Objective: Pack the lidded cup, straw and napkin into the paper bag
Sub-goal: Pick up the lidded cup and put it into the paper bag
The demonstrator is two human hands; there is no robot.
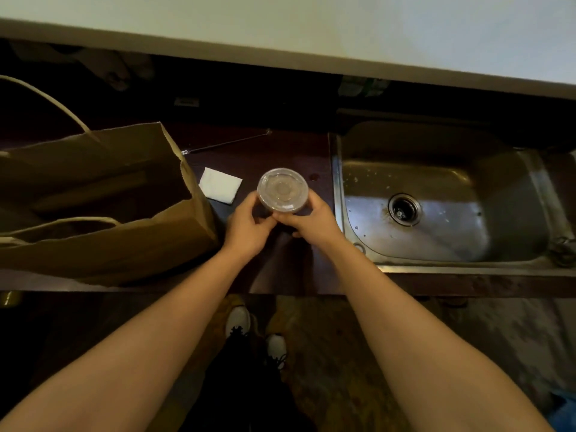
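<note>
Nothing looks packed yet. The left hand [246, 224] and right hand [311, 222] clasp the clear-lidded plastic cup [282, 190] on the dark surface [280, 151]; the white folded napkin [220, 185] and thin wrapped straw [227, 141] lie beside the open brown paper bag [103, 198].

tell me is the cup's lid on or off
On: the clear lid covers the top of the cup, held by both hands.

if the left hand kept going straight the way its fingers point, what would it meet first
The left hand is already wrapped on the lidded cup, so that comes first. Its fingers point up and right, away from the paper bag and napkin.
</note>
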